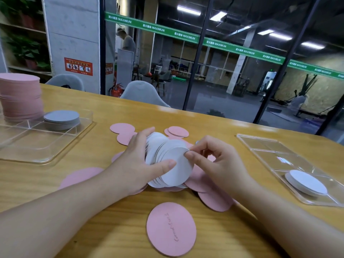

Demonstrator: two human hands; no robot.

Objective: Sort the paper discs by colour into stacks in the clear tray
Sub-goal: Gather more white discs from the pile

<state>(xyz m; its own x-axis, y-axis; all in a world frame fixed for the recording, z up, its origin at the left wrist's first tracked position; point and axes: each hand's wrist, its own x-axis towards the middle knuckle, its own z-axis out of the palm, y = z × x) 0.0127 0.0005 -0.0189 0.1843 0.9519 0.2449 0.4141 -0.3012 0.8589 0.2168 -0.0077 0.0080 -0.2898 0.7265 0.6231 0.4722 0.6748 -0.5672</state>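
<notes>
My left hand (137, 161) grips a fanned bundle of grey paper discs (167, 161) at the table's middle, thumb across the front disc. My right hand (210, 157) pinches the right edge of the front grey disc. Loose pink discs (171, 228) lie scattered on the wood under and around my hands. The clear tray (46, 146) at the left holds a tall pink stack (20, 95) and a low grey stack (62, 119) in its far compartments.
A second clear tray (279, 153) at the right carries a few grey discs (306, 182) near its front end. Grey chairs (143, 92) stand behind the wooden table's far edge, in front of a glass wall.
</notes>
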